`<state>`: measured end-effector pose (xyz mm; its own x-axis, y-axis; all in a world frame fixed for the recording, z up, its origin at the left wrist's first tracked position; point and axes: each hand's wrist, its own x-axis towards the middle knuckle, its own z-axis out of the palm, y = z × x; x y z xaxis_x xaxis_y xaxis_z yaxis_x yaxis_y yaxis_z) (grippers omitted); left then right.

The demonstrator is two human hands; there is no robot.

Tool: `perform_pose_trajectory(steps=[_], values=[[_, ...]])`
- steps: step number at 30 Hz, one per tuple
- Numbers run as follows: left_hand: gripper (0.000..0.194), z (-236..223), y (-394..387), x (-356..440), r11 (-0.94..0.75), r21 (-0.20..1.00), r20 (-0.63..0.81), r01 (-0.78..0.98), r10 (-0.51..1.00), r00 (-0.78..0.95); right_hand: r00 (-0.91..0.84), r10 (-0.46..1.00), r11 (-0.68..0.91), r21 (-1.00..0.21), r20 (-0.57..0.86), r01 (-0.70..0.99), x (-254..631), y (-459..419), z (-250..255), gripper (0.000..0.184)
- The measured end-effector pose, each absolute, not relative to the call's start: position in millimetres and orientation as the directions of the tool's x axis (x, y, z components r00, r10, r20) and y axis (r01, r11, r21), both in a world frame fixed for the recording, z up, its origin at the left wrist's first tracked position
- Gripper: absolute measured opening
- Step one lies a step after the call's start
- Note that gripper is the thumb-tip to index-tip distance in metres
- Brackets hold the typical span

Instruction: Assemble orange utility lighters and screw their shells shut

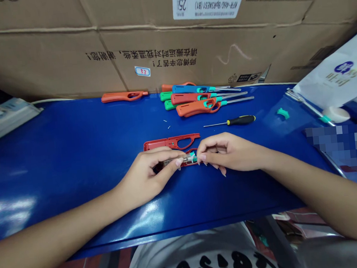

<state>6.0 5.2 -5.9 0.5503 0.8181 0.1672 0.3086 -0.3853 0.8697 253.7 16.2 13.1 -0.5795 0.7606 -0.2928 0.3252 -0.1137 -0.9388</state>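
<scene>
My left hand (152,171) and my right hand (227,152) meet over the middle of the blue table (74,159). Both pinch a small metal and teal inner part (189,159) that lies in a red lighter shell half (189,163), mostly hidden under my fingers. Just behind them lies a second, empty red lighter shell half (171,142). A black and yellow screwdriver (233,121) rests behind my right hand.
Several assembled long-nose lighters (200,99) in orange, blue and green lie at the back, one orange lighter (124,96) apart to the left. A teal trigger piece (283,113) sits at the right. Cardboard boxes (126,42) wall off the back; a white bag (338,74) lies right.
</scene>
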Motion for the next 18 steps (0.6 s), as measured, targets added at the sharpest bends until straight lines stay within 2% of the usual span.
perform_pose_trajectory(steps=[7, 18], values=[[0.023, -8.4, 5.3, 7.3, -0.336, 0.888, 0.138, 0.315, 0.845, 0.516, -0.538, 0.790, -0.154, -0.944, -0.295, 0.293, 251.7, 16.0, 12.4, 0.025], [0.023, -7.9, 4.4, 9.3, -0.355, 0.866, 0.132, 0.353, 0.842, 0.523, -0.534, 0.791, -0.159, -0.943, -0.299, 0.293, 253.0, 17.6, 8.9, 0.028]])
